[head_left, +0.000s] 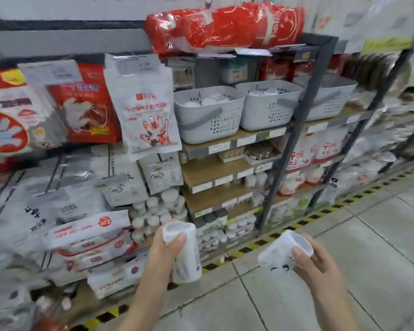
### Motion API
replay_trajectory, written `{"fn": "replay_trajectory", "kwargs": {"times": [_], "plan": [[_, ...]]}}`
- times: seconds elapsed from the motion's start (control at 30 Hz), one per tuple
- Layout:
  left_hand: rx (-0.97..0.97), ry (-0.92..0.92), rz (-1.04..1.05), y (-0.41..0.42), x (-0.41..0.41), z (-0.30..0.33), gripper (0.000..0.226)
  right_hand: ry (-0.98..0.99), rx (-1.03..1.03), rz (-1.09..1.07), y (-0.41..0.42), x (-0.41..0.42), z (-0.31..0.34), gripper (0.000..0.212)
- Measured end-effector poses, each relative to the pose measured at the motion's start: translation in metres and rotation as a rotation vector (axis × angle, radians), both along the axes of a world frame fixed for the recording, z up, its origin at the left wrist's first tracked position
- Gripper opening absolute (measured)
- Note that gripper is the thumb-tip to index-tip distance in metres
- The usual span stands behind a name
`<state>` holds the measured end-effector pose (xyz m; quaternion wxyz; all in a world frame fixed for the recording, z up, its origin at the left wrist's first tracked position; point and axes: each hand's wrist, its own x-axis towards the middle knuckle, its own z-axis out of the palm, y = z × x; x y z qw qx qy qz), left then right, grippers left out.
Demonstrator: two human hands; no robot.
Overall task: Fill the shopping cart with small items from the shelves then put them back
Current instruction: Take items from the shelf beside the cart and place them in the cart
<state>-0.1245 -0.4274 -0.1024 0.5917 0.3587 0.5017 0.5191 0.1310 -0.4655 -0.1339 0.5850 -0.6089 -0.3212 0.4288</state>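
Observation:
My left hand [164, 247] grips a white cylindrical pack of cups [187, 256], held upright in front of the low shelves. My right hand [313, 261] holds a second white cup pack [279, 254], tilted with its open end up and to the right, over the floor. Similar stacks of white cups [158, 211] fill the lower shelves just beyond my left hand. No shopping cart is in view.
Wooden shelves on a dark metal frame [294, 139] carry grey baskets [208, 115] at chest height. Hanging glove packets [146, 111] and white bags crowd the left. Yellow-black tape [268, 241] runs along the shelf foot. Grey tiled floor [344, 271] spreads to the right.

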Motion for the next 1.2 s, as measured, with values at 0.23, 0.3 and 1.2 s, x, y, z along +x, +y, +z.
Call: {"fn": "replay_trajectory", "kwargs": {"times": [0.23,0.3,1.2], "plan": [[0.079,0.128,-0.105,0.078,0.059,0.020,0.065,0.014,0.015,-0.101,0.040,0.067,0.006,0.033],[0.083,0.113,-0.117,0.106,0.080,0.018,0.042,0.014,0.014,-0.098,0.058,0.086,0.005,0.042],[0.363,0.065,0.106,0.504,0.284,0.099,0.058,-0.281,0.458,0.041,0.465,0.230,0.109,0.052]]}}
